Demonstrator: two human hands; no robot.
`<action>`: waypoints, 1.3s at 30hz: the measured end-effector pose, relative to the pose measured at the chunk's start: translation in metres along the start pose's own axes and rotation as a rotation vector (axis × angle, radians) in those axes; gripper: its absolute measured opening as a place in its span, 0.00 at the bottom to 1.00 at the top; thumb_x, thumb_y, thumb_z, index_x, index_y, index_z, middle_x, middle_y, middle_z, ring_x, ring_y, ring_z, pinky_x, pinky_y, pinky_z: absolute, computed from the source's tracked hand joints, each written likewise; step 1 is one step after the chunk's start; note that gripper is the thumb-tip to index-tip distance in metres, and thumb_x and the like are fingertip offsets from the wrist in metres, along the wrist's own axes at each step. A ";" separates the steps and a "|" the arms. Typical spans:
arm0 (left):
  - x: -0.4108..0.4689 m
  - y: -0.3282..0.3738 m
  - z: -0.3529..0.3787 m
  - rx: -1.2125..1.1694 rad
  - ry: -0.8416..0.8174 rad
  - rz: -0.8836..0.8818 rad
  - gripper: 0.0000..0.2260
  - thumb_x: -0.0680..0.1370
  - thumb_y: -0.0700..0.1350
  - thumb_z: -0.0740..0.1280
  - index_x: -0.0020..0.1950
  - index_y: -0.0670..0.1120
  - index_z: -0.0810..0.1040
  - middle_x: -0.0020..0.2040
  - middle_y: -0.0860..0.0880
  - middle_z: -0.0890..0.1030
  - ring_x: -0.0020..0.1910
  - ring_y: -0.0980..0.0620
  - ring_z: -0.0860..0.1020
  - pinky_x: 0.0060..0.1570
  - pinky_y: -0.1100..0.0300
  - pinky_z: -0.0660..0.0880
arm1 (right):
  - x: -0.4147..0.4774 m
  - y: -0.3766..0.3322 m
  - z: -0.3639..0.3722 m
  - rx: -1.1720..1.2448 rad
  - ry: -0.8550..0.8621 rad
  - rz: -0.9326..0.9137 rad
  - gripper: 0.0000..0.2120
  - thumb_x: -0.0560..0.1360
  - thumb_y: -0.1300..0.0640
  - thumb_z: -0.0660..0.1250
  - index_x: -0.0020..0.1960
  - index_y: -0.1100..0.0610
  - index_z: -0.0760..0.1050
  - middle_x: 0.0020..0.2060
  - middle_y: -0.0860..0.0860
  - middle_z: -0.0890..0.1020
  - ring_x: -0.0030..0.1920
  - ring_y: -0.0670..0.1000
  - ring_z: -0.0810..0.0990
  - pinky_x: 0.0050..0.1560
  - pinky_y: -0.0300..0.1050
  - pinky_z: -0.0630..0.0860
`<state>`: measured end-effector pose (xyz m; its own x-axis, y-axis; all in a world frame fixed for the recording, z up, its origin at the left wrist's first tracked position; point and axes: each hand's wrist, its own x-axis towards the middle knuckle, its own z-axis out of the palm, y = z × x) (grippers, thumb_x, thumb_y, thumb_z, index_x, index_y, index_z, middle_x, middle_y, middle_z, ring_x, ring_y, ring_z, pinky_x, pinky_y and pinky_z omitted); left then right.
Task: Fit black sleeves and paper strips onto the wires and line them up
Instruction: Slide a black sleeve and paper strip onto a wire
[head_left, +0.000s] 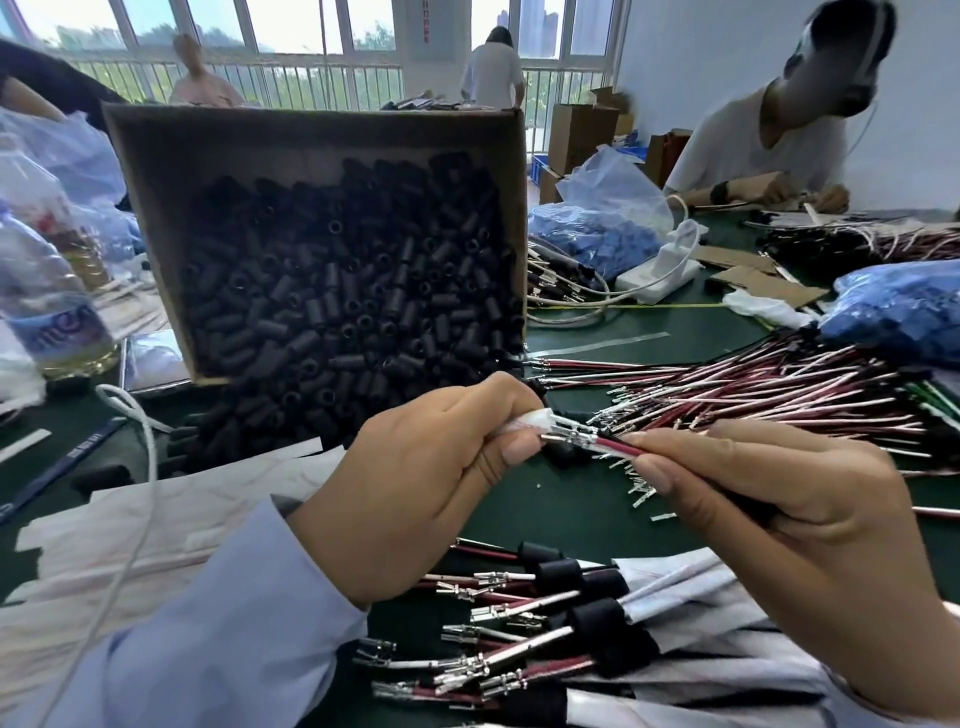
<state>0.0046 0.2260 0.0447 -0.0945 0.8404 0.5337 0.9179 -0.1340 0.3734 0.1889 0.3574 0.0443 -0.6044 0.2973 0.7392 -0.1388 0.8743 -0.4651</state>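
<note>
**Wire bench: items placed relative to the cardboard box**

- Cardboard box (150, 208): tipped towards the viewer on the green desk (571, 509), open face showing.
- Black sleeves (353, 291): short tubes heaped inside the box, spilling out of its lower edge onto the desk.
- Left hand (415, 467): just below the box's lower right corner, fingers curled, pinching a white paper strip (524, 420). A dark piece at the fingertips is possibly a sleeve; the view is too blurred to tell.
- Right hand (779, 499): lower right of the box, thumb and fingers gripping a few wires (615, 446), red, white and black. Their metal ends meet the paper strip.
- Loose wires (753, 395): a large fan right of the box, metal ends towards it.
- Finished wires (582, 618): well below the box, side by side, each with a black sleeve and a paper strip.
- Paper sheets (156, 519): below the box's left corner.
- Bottle (47, 291): left of the box.
- Blue bag (608, 228): right of the box.
</note>
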 end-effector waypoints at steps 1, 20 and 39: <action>0.000 0.000 -0.001 0.001 -0.010 0.007 0.10 0.82 0.58 0.49 0.52 0.58 0.68 0.39 0.60 0.71 0.40 0.62 0.72 0.39 0.67 0.66 | 0.000 0.000 0.000 0.021 -0.010 0.005 0.07 0.71 0.57 0.69 0.48 0.53 0.82 0.33 0.39 0.79 0.33 0.39 0.77 0.33 0.28 0.69; 0.005 0.011 -0.012 0.080 -0.107 0.191 0.13 0.83 0.51 0.50 0.51 0.48 0.72 0.44 0.64 0.65 0.41 0.62 0.65 0.43 0.65 0.65 | 0.001 0.004 -0.010 0.419 -0.115 0.279 0.05 0.69 0.50 0.74 0.44 0.42 0.85 0.34 0.51 0.85 0.33 0.51 0.81 0.36 0.34 0.77; -0.008 0.007 -0.014 0.057 -0.300 -0.037 0.10 0.82 0.55 0.54 0.50 0.56 0.75 0.37 0.63 0.74 0.37 0.67 0.72 0.40 0.74 0.67 | 0.000 0.014 -0.008 0.294 -0.187 0.263 0.05 0.72 0.53 0.71 0.46 0.54 0.83 0.35 0.56 0.84 0.36 0.60 0.82 0.36 0.53 0.79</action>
<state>0.0064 0.2110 0.0534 -0.0176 0.9628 0.2697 0.9369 -0.0783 0.3407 0.1935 0.3727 0.0415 -0.7767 0.3969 0.4891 -0.1629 0.6235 -0.7646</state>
